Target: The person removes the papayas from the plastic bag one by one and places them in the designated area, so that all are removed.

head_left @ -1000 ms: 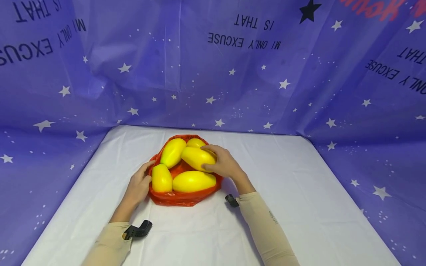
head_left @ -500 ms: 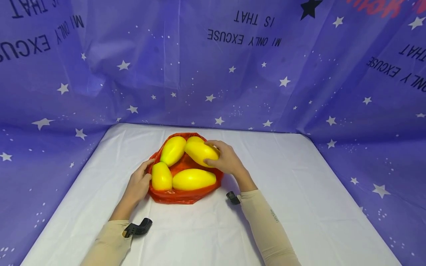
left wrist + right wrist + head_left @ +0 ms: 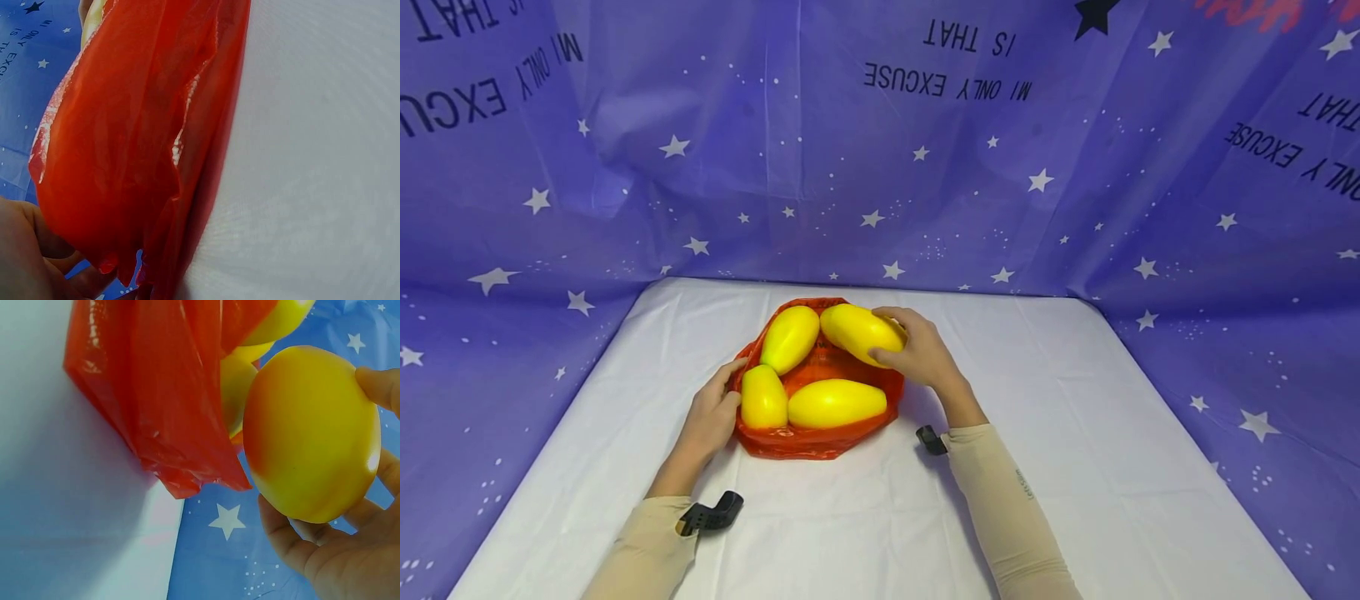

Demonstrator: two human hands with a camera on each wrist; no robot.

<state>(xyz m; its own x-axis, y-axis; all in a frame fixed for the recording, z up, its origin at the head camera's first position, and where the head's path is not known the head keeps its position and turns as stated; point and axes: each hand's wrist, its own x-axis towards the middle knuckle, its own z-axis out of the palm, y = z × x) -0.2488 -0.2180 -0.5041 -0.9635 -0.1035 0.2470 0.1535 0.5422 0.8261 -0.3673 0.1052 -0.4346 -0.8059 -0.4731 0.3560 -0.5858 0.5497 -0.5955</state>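
A red plastic bag (image 3: 805, 444) lies on the white table with its mouth spread wide. Inside it I see an upper-left yellow mango (image 3: 792, 340), a lower-left mango (image 3: 764, 398) and a front mango (image 3: 838, 404); another at the back is mostly hidden. My right hand (image 3: 917, 346) grips one more mango (image 3: 867, 332) by its right end, over the bag's back right rim. In the right wrist view, thumb and fingers curl round that mango (image 3: 312, 437) beside the bag's edge. At the bag's left side, my left hand (image 3: 711, 412) holds the rim between thumb and fingers.
A white cloth covers the table (image 3: 1060, 467). Purple sheeting (image 3: 880, 167) with stars and lettering rises behind and on both sides. Black camera mounts sit on the left wrist (image 3: 711, 512) and the right wrist (image 3: 931, 440).
My right hand has moved the gripped mango right and slightly back, toward the bag's right rim, baring more of the bag's inside. The left hand has stayed at the left rim.
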